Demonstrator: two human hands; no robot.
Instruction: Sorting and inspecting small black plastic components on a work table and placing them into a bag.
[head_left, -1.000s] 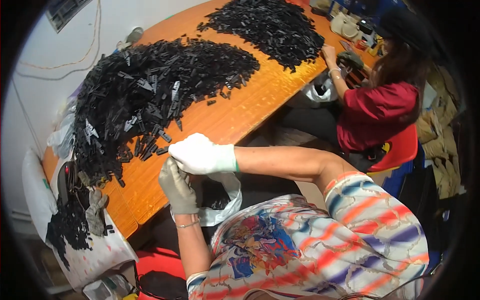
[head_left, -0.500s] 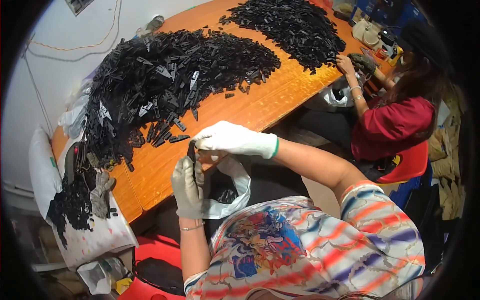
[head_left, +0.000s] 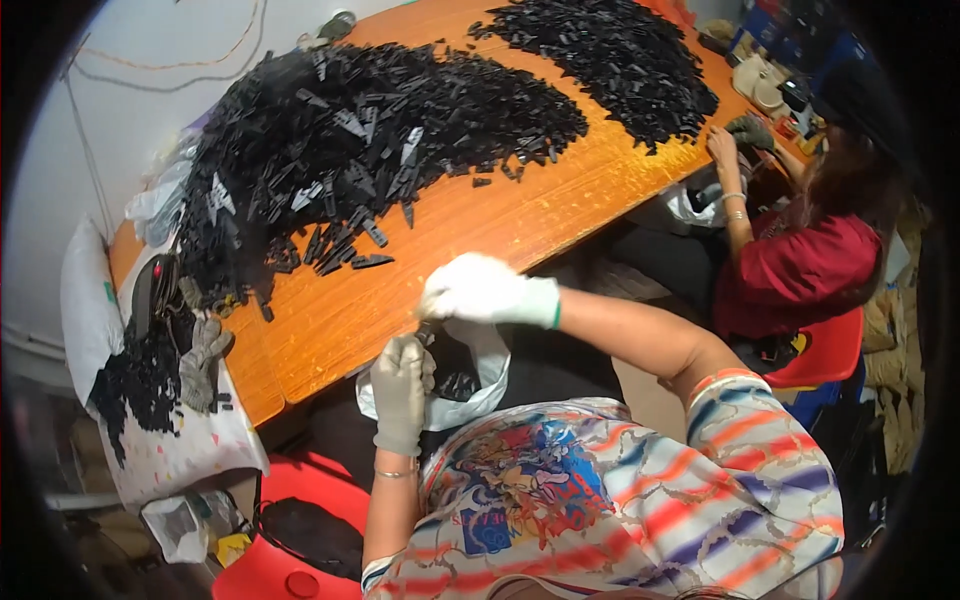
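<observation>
My left hand point(head_left: 401, 393), in a grey-white glove, is closed around the rim of a white plastic bag point(head_left: 476, 392) at the table's front edge. A small dark piece shows at its fingertips. My right hand point(head_left: 478, 291), in a white glove with a green cuff, hovers just above the bag's mouth with fingers curled; what it grips is hidden. The bag holds several black plastic pieces. A large heap of black plastic pieces point(head_left: 340, 160) lies on the orange wooden table point(head_left: 470, 240) beyond my hands.
A second black heap point(head_left: 610, 60) lies at the far end. A person in a red top point(head_left: 800, 270) sits on a red chair at the right, hands at the table edge. A white sack with black pieces point(head_left: 150, 400) and a spare glove point(head_left: 200, 360) sit left.
Both hands have shifted right along the table edge with the bag. My right hand has lifted slightly away from my left.
</observation>
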